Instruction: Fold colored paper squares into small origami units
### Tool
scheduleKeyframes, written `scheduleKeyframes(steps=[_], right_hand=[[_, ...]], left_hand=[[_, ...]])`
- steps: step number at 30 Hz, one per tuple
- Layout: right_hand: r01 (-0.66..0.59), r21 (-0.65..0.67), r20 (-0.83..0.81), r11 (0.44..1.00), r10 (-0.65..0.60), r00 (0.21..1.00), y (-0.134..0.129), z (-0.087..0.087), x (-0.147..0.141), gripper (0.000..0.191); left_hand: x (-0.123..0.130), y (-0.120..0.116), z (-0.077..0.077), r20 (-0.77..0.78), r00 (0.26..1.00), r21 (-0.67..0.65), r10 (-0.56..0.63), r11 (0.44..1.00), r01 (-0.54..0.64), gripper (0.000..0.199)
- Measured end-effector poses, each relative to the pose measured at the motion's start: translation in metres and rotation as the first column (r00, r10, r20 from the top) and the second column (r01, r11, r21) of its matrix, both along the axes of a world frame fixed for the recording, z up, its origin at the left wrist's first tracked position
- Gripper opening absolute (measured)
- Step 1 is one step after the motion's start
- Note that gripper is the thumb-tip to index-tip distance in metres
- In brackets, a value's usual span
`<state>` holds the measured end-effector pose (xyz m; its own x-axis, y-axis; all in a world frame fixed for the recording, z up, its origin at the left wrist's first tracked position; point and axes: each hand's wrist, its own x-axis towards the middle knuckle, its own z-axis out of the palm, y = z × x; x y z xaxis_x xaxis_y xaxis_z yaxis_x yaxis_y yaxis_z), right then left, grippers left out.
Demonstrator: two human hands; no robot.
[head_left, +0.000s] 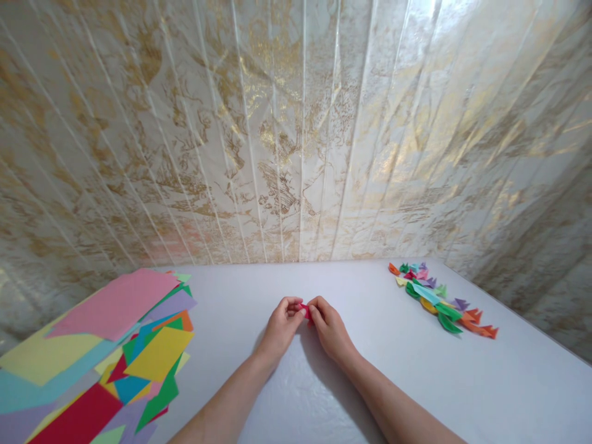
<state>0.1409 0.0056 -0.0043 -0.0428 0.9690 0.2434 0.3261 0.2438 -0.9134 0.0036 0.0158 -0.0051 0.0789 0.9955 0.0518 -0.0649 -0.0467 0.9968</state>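
Note:
A small piece of folded red paper [305,311] is pinched between both hands, above the middle of the white table [296,394]. My left hand [283,320] grips its left side with thumb and fingers. On the other side, my right hand [327,324] holds it with thumb and forefinger pressed together. The fingers cover most of the paper, so its folded shape cannot be made out.
To the left lies a spread of coloured paper sheets, with a large pink sheet [120,302], a yellow piece [160,353] and a red sheet [78,416]. Several small folded paper figures [435,296] stand in rows at the right. A gold-patterned curtain [287,135] hangs behind the table.

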Motion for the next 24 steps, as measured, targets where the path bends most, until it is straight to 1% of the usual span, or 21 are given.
scheduleKeyframes(steps=[3,6,10,15,19,24], right_hand=[[0.033,0.031,-0.015,0.999,-0.032,0.999,0.0009,-0.0001,0.0003,0.021],[0.053,0.048,0.023,0.997,-0.055,0.998,0.001,-0.0004,0.0003,0.021],[0.037,0.071,0.037,0.997,-0.039,0.999,-0.0009,0.0014,-0.0005,0.015],[0.016,0.111,0.028,0.994,-0.019,0.999,-0.0036,0.0067,-0.0007,0.01],[0.01,0.106,0.035,0.994,-0.014,0.999,-0.004,0.0086,-0.0004,0.009],[0.015,0.084,-0.015,0.996,-0.014,1.0,-0.0023,0.007,0.0001,0.008]], left_hand=[[0.0006,-0.0016,0.0008,-0.017,0.999,0.018,-0.032,0.999,0.032,0.02],[0.0,-0.0018,0.0007,-0.041,0.999,0.036,-0.033,0.999,0.034,0.018],[0.0007,0.0005,-0.0033,-0.073,0.997,0.075,0.001,0.997,0.005,0.014],[0.0042,0.0002,-0.0081,-0.114,0.994,0.136,0.001,0.991,0.015,0.012],[0.0047,-0.0016,-0.0069,-0.134,0.991,0.139,-0.001,0.99,0.02,0.009],[0.0039,-0.0017,-0.004,-0.088,0.996,0.118,-0.034,0.992,0.044,0.011]])
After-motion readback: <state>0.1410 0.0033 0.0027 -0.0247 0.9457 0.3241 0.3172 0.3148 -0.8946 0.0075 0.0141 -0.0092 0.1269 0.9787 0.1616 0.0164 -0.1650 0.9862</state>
